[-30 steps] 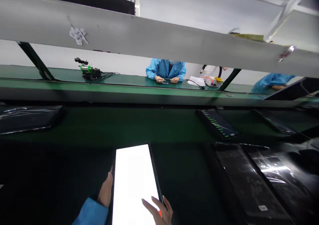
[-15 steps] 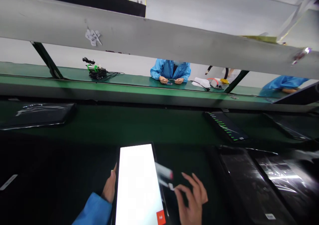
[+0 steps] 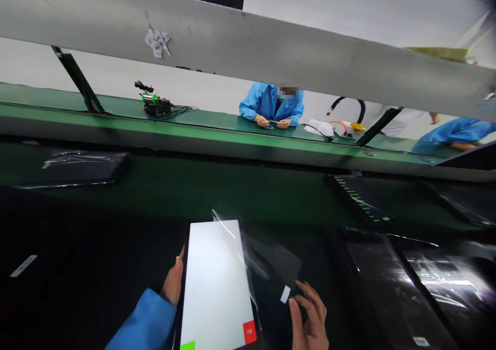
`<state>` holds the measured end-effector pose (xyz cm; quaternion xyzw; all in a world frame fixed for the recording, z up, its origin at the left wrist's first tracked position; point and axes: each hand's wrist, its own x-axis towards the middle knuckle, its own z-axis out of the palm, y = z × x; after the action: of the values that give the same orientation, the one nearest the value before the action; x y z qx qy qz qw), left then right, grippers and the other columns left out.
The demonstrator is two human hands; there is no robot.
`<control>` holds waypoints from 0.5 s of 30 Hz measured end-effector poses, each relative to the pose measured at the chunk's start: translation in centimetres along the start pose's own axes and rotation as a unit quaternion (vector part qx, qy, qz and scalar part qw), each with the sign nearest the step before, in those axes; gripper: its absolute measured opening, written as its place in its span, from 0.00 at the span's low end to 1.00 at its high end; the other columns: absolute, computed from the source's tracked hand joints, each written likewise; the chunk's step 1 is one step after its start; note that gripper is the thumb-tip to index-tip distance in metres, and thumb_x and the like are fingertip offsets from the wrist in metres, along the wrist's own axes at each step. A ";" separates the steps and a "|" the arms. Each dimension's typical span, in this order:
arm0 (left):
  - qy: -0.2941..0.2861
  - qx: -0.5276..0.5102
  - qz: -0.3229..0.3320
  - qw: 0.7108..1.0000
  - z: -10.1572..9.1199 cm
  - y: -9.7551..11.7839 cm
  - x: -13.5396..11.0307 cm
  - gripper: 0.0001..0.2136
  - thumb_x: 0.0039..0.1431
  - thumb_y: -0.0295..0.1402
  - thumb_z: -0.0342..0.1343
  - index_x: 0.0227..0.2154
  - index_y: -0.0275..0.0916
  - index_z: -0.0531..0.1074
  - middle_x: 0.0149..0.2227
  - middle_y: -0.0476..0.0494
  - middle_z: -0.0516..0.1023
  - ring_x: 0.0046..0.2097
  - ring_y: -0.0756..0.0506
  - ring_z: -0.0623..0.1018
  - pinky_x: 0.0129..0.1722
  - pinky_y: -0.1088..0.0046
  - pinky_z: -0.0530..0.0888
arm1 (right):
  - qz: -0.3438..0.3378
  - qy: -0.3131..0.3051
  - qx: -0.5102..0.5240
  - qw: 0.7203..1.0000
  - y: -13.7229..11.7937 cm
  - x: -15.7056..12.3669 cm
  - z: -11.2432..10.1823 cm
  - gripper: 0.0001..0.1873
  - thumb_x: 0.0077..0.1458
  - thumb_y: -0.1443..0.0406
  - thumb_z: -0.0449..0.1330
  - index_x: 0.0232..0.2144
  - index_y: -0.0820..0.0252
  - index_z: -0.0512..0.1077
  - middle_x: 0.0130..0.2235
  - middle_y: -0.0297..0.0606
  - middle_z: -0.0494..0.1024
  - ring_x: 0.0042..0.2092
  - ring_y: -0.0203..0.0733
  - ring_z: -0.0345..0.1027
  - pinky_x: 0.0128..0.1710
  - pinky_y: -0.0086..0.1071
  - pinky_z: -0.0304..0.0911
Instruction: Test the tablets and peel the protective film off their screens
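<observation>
A tablet with a bright white screen stands before me, a red "Fail" square at its lower right and a green patch at its lower left. My left hand, in a blue sleeve, grips the tablet's left edge. Clear film bends up off the screen and spreads out to the right. Its white tab lies by the fingertips of my right hand, which pinches the film's edge. The film's far left part still crosses the top right of the screen.
Film-wrapped dark panels lie at right, another wrapped panel at far left. A dark screen with green marks rests at back right. A grey beam crosses above. Beyond it, a person in blue works at a green bench.
My right hand has moved a little to the right, drawing the film with it. A green patch now shows on the screen's lower left. The view has tilted down slightly.
</observation>
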<state>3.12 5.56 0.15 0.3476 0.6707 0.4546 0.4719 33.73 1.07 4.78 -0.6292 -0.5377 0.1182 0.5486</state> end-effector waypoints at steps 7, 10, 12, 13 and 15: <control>0.009 0.013 0.037 0.999 -0.2 -0.4 0.4 0.40 0.53 0.64 0.34 0.54 0.36 0.64 0.60 0.39 0.64 0.65 0.39 0.54 0.66 0.59 0.44 | 0.023 0.068 0.024 0.997 -0.7 0.3 -0.2 0.11 0.57 0.55 0.59 0.31 0.57 0.71 0.45 0.39 0.70 0.49 0.48 0.64 0.47 0.40 0.61; 0.014 0.011 0.036 0.999 -0.1 -0.4 0.3 0.38 0.54 0.62 0.34 0.54 0.37 0.64 0.60 0.38 0.64 0.64 0.39 0.55 0.66 0.59 0.44 | 0.023 0.068 0.069 0.995 -1.4 -0.3 0.4 0.08 0.59 0.59 0.58 0.32 0.58 0.69 0.45 0.40 0.70 0.48 0.46 0.65 0.47 0.39 0.60; 0.017 0.010 0.028 0.999 0.0 -0.4 0.2 0.38 0.54 0.63 0.35 0.54 0.36 0.64 0.59 0.36 0.65 0.64 0.39 0.56 0.66 0.58 0.44 | -0.003 0.033 0.083 0.996 -1.9 -1.1 1.0 0.08 0.61 0.61 0.55 0.31 0.58 0.66 0.46 0.42 0.71 0.50 0.48 0.63 0.48 0.41 0.59; 0.018 0.009 0.024 1.000 0.0 -0.4 0.2 0.39 0.54 0.63 0.35 0.54 0.35 0.63 0.58 0.36 0.66 0.64 0.39 0.57 0.66 0.57 0.44 | -0.032 0.000 0.080 0.996 -2.2 -1.6 1.4 0.09 0.62 0.61 0.52 0.30 0.58 0.65 0.46 0.43 0.72 0.52 0.49 0.62 0.48 0.44 0.58; 0.020 0.002 0.021 1.000 0.2 -0.4 0.1 0.41 0.53 0.64 0.33 0.56 0.34 0.62 0.57 0.35 0.67 0.63 0.39 0.58 0.66 0.55 0.44 | -0.124 -0.098 0.032 0.987 -2.8 -2.9 2.1 0.14 0.65 0.60 0.47 0.29 0.57 0.64 0.45 0.43 0.73 0.53 0.50 0.62 0.50 0.49 0.58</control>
<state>3.25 5.55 -0.28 0.3534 0.6736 0.4696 0.4481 29.56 -0.58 5.01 -0.5252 -0.6589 0.1271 0.5234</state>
